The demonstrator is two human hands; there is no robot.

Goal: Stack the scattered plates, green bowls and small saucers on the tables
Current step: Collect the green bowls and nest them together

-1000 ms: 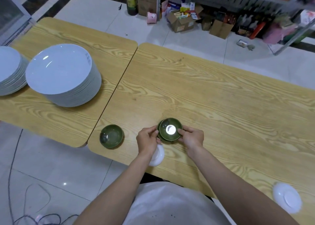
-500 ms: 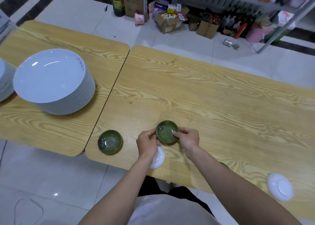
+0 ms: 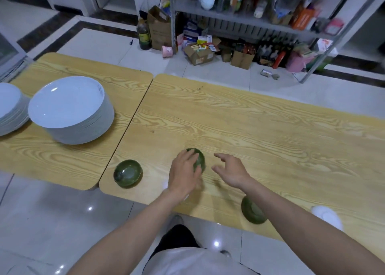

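Table [image 3: 270, 139] of pale wood seen from above; left hand [image 3: 183, 174] grips a green bowl [image 3: 199, 160] near its middle, fingers curled over the rim; right hand [image 3: 231, 171] hovers just beside that bowl on its right, fingers spread, holding nothing. Second green bowl [image 3: 127, 176] sits to the left by the table's corner, nearer the left hand; third green bowl [image 3: 253, 213] lies at the front edge beneath the right forearm, nearer the right hand; stacking probably means carrying the held bowl leftward.
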